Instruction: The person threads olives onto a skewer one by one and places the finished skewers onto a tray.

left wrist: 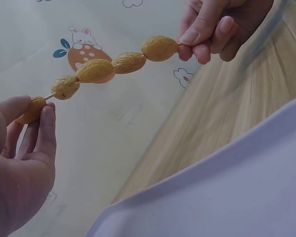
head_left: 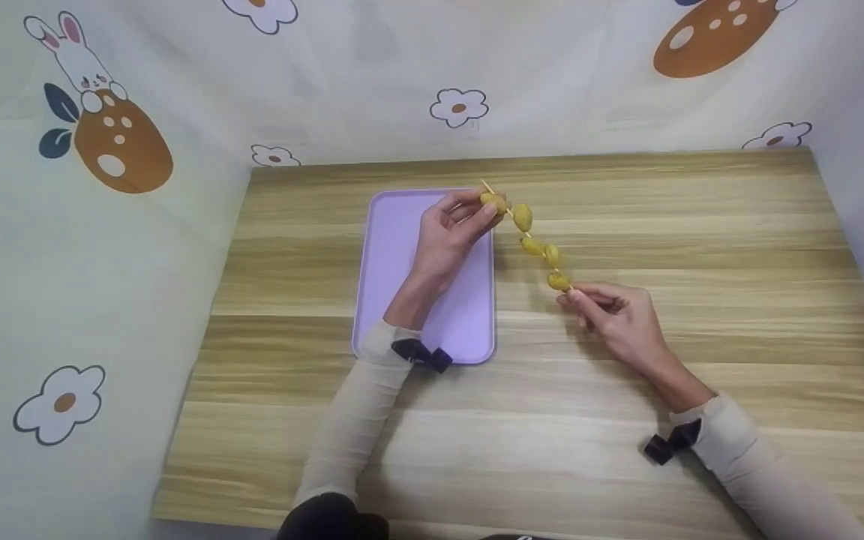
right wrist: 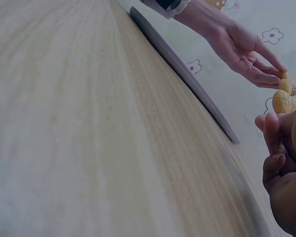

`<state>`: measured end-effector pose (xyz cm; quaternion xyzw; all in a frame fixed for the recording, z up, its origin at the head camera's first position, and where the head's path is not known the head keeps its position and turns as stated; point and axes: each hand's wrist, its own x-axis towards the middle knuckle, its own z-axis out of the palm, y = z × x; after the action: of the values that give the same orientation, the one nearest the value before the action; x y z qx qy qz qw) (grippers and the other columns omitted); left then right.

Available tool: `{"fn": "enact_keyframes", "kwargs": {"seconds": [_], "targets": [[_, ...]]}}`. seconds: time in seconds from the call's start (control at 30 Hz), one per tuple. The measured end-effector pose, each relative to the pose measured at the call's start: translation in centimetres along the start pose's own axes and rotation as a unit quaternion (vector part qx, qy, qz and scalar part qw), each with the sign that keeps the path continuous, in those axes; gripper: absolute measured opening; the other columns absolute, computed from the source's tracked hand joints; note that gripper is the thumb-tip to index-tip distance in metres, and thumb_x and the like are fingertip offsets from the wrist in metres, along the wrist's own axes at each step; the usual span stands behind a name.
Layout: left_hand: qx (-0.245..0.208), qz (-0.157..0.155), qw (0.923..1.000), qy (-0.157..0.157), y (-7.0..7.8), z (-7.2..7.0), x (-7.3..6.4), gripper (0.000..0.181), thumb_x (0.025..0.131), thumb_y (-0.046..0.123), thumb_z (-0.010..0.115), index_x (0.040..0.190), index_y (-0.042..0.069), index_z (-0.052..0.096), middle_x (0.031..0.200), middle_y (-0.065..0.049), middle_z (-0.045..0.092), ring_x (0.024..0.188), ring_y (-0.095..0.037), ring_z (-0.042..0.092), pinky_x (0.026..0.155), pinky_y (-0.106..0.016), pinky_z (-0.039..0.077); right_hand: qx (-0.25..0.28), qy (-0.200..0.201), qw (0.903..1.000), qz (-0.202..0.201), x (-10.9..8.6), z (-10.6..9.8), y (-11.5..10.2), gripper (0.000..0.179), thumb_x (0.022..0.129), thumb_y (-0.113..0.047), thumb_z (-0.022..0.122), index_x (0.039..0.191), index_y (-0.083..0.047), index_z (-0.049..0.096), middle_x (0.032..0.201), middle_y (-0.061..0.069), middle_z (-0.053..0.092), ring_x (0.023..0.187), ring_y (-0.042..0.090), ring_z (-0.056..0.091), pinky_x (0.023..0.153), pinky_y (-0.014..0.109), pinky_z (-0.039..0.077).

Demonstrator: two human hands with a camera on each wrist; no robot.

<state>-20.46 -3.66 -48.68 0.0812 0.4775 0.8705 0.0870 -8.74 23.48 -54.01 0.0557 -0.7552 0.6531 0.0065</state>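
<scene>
A thin wooden skewer (head_left: 485, 184) is threaded with several yellow, wrinkled fruit-like pieces (left wrist: 94, 70), held slanting above the table. My left hand (head_left: 447, 244) pinches the piece at the far end (head_left: 489, 200) between thumb and fingers, and the skewer's tip sticks out beyond it. At the near end, my right hand (head_left: 625, 324) pinches the skewer just past the last piece (head_left: 558, 281). In the left wrist view the pieces sit in a row between both hands, with a short stretch of bare stick beside the left fingers. The right wrist view shows the row end-on, partly hidden by the right hand.
A light purple tray (head_left: 469, 330) lies on the wood-grain table (head_left: 289, 420), beneath my left hand and forearm. Behind the table and along its sides hangs a pale cloth (head_left: 372, 97) printed with flowers and rabbits. Each wrist wears a small black camera (head_left: 441, 360).
</scene>
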Motion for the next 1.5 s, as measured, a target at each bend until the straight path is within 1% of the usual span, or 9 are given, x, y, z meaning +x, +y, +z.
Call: {"fn": "enact_keyframes", "kwargs": {"seconds": [0.33,0.53,0.67,0.8,1.03,1.13,1.33,1.43,1.5], "targets": [[0.011,0.001,0.9999,0.001,-0.5,0.1,0.2,0.025,0.099,-0.01,0.071,0.122,-0.003,0.067,0.115,-0.016,0.08,0.108,-0.022,0.079,0.108,-0.044,0.064,0.002,-0.019,0.9997,0.014,0.0,-0.1,-0.1,0.018,0.103,-0.015,0.076,0.115,-0.003,0.083,0.102,0.017,0.084,0.063,0.01,0.068,0.051,0.019,0.054],[0.063,0.016,0.9979,0.004,-0.4,0.0,0.2,0.026,0.098,-0.007,0.074,0.123,-0.005,0.066,0.116,-0.019,0.08,0.106,-0.022,0.078,0.108,-0.047,0.064,-0.027,-0.066,0.9968,0.034,0.1,0.1,-0.4,0.023,0.103,-0.022,0.078,0.117,-0.005,0.082,0.104,0.014,0.084,0.07,0.019,0.075,0.056,0.022,0.06],[0.085,0.02,0.9962,0.0,-0.2,0.3,0.3,0.028,0.099,-0.004,0.075,0.126,-0.007,0.067,0.118,-0.022,0.079,0.106,-0.022,0.079,0.107,-0.048,0.065,-0.066,-0.096,0.9926,0.033,-0.1,0.6,-0.9,0.021,0.101,-0.022,0.08,0.117,-0.01,0.084,0.098,0.01,0.085,0.074,0.023,0.077,0.061,0.024,0.064],[0.1,0.021,0.9948,-0.001,0.0,0.5,0.3,0.031,0.099,-0.003,0.075,0.13,-0.007,0.067,0.12,-0.024,0.079,0.107,-0.022,0.079,0.106,-0.047,0.065,-0.092,-0.124,0.9875,0.032,-0.1,1.4,-1.5,0.017,0.099,-0.02,0.082,0.113,-0.01,0.084,0.093,0.009,0.084,0.076,0.023,0.078,0.065,0.023,0.066],[0.157,0.037,0.9868,-0.011,0.8,0.2,0.1,0.035,0.103,0.004,0.073,0.137,-0.003,0.065,0.127,-0.029,0.076,0.111,-0.028,0.08,0.105,-0.044,0.066,-0.086,-0.131,0.9865,0.045,0.2,3.5,-2.1,0.016,0.098,-0.019,0.083,0.107,-0.007,0.084,0.091,0.011,0.083,0.077,0.021,0.078,0.067,0.026,0.068],[0.191,0.045,0.9805,-0.014,1.5,-0.4,0.0,0.036,0.104,0.007,0.072,0.138,-0.001,0.065,0.129,-0.029,0.075,0.115,-0.028,0.079,0.105,-0.041,0.066,-0.071,-0.13,0.9875,0.053,0.3,4.6,-2.4,0.015,0.097,-0.017,0.083,0.107,-0.006,0.084,0.092,0.012,0.083,0.077,0.02,0.078,0.068,0.027,0.069],[0.271,0.053,0.9612,-0.009,3.3,-2.7,-0.6,0.039,0.106,0.011,0.071,0.142,-0.002,0.065,0.135,-0.021,0.074,0.122,-0.029,0.075,0.106,-0.037,0.065,-0.046,-0.133,0.9892,0.04,0.8,7.0,-2.9,0.013,0.097,-0.01,0.082,0.105,-0.001,0.083,0.09,0.016,0.082,0.077,0.018,0.078,0.071,0.025,0.068],[0.326,0.054,0.9437,0.015,4.3,-4.5,-0.9,0.041,0.106,0.014,0.072,0.143,-0.002,0.064,0.137,-0.021,0.073,0.124,-0.03,0.074,0.109,-0.037,0.063,-0.044,-0.136,0.989,0.039,1.2,8.2,-3.1,0.013,0.097,-0.01,0.081,0.105,-0.001,0.083,0.091,0.015,0.083,0.078,0.02,0.078,0.073,0.025,0.068],[0.375,0.053,0.9247,0.038,4.8,-5.8,-1.1,0.04,0.106,0.016,0.072,0.142,-0.001,0.065,0.137,-0.019,0.073,0.126,-0.029,0.073,0.111,-0.038,0.062,-0.049,-0.136,0.9884,0.047,1.6,8.9,-3.2,0.013,0.097,-0.011,0.081,0.105,-0.002,0.083,0.092,0.012,0.083,0.079,0.019,0.078,0.074,0.025,0.068]]}}
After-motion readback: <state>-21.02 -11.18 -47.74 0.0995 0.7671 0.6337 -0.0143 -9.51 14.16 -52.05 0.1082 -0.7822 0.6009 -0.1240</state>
